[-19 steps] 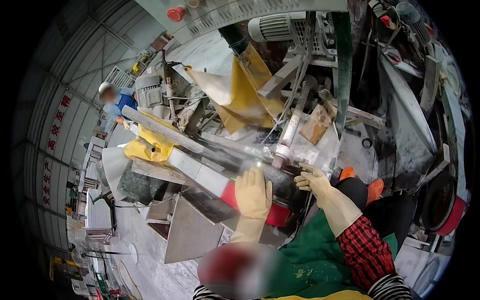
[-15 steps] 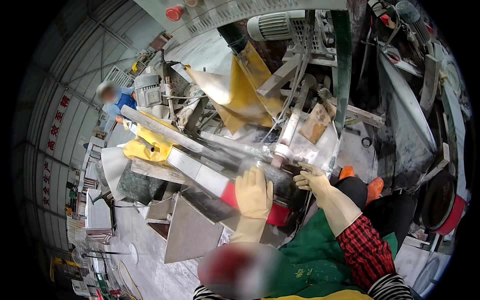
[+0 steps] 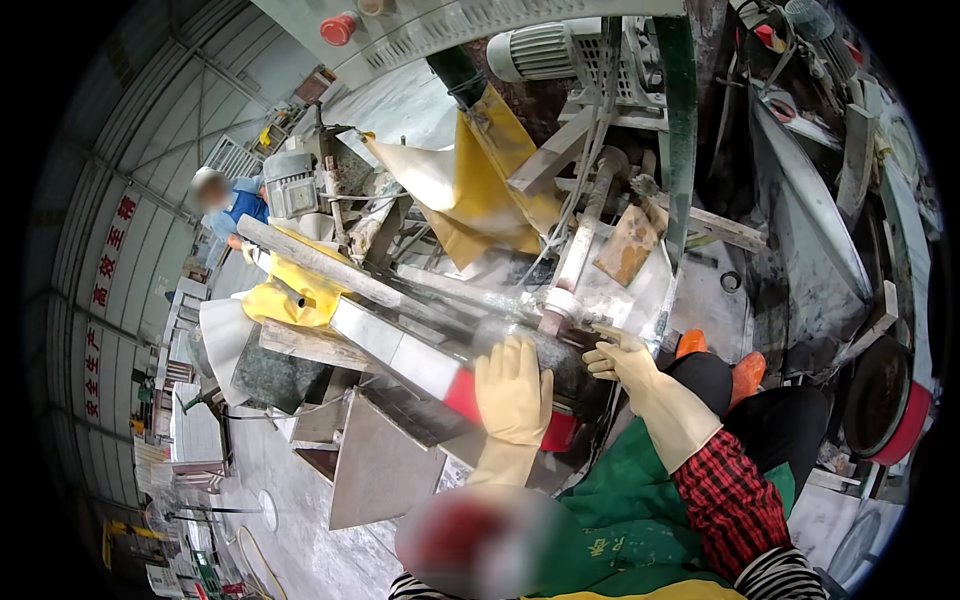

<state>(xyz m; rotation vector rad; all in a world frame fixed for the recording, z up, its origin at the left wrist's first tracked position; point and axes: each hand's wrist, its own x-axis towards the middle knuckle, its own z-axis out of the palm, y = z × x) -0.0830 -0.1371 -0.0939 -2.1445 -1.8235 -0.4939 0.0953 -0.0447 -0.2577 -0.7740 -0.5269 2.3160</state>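
My left hand, in a cream rubber glove, lies flat with its fingers stretched out. It rests at the near end of a long rail of white and red blocks, against a grey rounded piece streaked with wet or dust. The red block shows on both sides of that glove. My right hand, gloved alike, is beside the rounded piece, below the end of a metal shaft with a white collar. Its index finger reaches forward and the other fingers are curled. What they close on, if anything, I cannot make out.
A long grey bar runs off to the far left, by a yellow cloth. Motors, cables and a green post stand ahead. Tilted boards lie at left. A co-worker in blue stands at far left.
My left hand has shifted very slightly to the right. My right hand is nearly where it was. The whole view has moved a little.
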